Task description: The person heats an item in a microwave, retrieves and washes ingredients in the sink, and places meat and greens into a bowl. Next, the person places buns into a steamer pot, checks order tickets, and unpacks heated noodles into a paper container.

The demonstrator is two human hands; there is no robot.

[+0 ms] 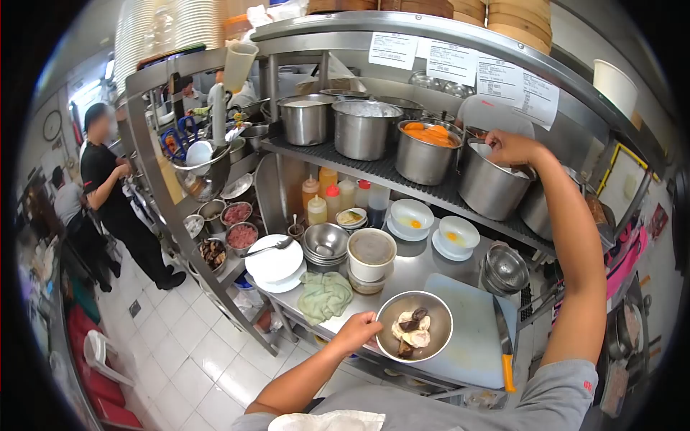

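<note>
Left hand (359, 332) grips the metal bowl (439, 316), likely light and stiff, sensibly by its nine-o'clock rim; right hand's (509, 149) grip, at the pot (493, 189) toward one o'clock, is unclear.

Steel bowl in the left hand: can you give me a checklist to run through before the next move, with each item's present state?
1. Steel bowl gripped at its rim by the left hand: ok.
2. Pale and dark food pieces inside the bowl, none over the rim: ok.
3. A hand free: not ok; the left has the bowl, and the right hand is at the mouth of a steel pot.
4. Right hand's hold on anything there: cannot tell.
5. Orange-handled knife apart from both hands: ok.
</note>
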